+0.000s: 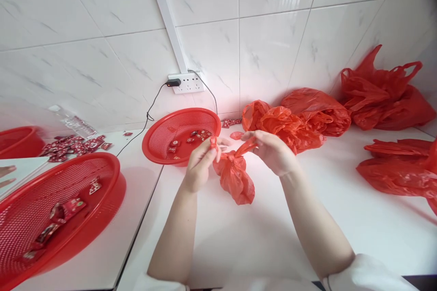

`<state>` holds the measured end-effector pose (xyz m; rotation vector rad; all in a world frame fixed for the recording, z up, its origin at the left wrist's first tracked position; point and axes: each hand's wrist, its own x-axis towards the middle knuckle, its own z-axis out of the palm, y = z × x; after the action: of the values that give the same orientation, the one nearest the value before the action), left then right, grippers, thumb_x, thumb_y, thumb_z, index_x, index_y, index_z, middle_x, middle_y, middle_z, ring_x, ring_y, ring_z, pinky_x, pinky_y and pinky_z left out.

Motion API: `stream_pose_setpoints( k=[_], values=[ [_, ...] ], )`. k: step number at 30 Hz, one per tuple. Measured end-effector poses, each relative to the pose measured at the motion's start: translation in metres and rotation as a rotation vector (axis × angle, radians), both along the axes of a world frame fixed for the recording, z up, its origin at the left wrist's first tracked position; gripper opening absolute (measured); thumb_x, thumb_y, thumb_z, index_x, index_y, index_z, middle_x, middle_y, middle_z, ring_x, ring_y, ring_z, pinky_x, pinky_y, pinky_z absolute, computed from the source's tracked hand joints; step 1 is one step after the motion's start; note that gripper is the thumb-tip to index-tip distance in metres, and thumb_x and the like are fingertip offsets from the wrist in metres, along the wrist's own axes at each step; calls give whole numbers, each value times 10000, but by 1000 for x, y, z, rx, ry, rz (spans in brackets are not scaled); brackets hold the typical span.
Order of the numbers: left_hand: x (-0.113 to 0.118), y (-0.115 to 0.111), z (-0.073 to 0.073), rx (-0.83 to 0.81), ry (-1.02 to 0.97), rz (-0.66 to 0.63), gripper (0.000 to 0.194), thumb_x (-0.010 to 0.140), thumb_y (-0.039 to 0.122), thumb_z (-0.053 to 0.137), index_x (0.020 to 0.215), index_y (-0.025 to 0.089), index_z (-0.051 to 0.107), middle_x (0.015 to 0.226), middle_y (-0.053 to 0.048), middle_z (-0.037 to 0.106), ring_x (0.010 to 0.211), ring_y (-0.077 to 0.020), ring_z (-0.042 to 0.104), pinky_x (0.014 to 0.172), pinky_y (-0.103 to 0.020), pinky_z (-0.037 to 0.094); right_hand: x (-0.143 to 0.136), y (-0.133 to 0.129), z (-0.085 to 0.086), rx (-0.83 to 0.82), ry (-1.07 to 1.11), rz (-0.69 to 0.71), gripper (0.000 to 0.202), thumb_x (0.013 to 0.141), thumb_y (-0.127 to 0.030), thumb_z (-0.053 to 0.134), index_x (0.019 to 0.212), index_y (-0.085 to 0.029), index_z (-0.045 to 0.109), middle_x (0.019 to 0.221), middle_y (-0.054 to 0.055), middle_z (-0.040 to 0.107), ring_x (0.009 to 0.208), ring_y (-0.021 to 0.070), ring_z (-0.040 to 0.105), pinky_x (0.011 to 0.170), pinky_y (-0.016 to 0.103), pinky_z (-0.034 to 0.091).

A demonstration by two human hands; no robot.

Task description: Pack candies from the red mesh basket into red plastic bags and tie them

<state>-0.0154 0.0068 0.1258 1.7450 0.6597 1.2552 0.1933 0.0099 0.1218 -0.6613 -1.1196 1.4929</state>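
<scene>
Between my two hands a small red plastic bag (237, 182) hangs just over the white table, gathered into a knot at its top. My left hand (201, 163) pinches one of its handle ends between thumb and fingers. The other handle runs up to the right, where my right hand (273, 152) has its fingers closed on it. Both handles are stretched apart from the knot. What the bag contains cannot be made out through the plastic.
A red basket (147, 148) with a few small packets stands behind my left hand. A larger red basket (114, 177) is at the left, near piled packets (73, 147) and a clear bottle (79, 126). Red bags (316, 111) lie along the wall. A power strip (191, 84) is on the wall.
</scene>
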Motion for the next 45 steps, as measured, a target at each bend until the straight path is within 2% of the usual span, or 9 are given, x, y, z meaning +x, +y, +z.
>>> stream_pose_setpoints(
  k=[5,11,15,24,29,32,34,37,45],
  values=[
    [-29,4,10,76,45,174,348,903,308,472,578,185,483,1014,-93,604,905,-208,550,956,-403,413,30,5,5,-57,73,-271,540,825,-540,586,452,-182,429,918,55,660,888,185,620,765,295,499],
    [-54,2,18,90,160,285,331,891,310,474,587,180,489,1197,-91,579,676,-149,473,706,-348,445,67,12,-2,-6,-92,-687,520,806,-664,505,543,-217,469,635,31,581,598,146,561,528,277,436],
    [-53,7,17,41,263,259,376,884,328,464,537,186,438,1120,-94,613,702,-172,488,702,-350,416,76,13,-7,3,-301,-813,506,826,-680,450,595,-230,472,586,20,535,547,161,520,499,300,383],
    [-31,5,13,-64,771,212,311,912,371,419,677,213,548,867,-25,631,817,-208,600,716,-314,455,55,-1,-2,185,-894,-495,451,870,-593,477,688,-193,578,709,38,590,612,159,508,555,290,384],
    [-29,1,13,-46,793,300,195,885,277,450,1012,258,596,1087,-33,648,1019,-233,605,860,-373,479,4,5,-22,382,-1258,-647,303,868,-455,544,1022,-197,587,1106,135,611,1073,325,522,919,493,379],
    [-31,-4,18,4,693,329,260,887,254,457,1124,261,565,1205,-53,614,1163,-231,554,982,-402,443,-25,4,-46,468,-1329,-301,539,774,-439,662,1230,-219,477,1251,149,553,1146,355,493,955,513,372],
    [-32,-7,22,9,663,327,246,899,302,473,1119,254,572,1212,-61,614,1159,-230,563,989,-399,450,-31,2,-59,441,-1362,-159,564,708,-286,714,1216,-259,471,1098,94,626,924,289,593,792,414,468],
    [-32,-10,25,8,644,365,278,898,375,502,1138,251,566,1224,-70,617,1126,-236,591,958,-392,480,-12,-7,-63,403,-1402,-97,324,721,-95,594,989,-270,545,789,2,621,630,181,552,578,293,421],
    [-29,-3,20,62,758,379,274,888,457,500,1019,253,626,1071,-63,694,1014,-251,649,863,-369,523,102,-47,-13,190,-1550,-154,150,658,-91,538,654,-235,499,671,19,571,601,183,493,547,304,328]
  ],
)
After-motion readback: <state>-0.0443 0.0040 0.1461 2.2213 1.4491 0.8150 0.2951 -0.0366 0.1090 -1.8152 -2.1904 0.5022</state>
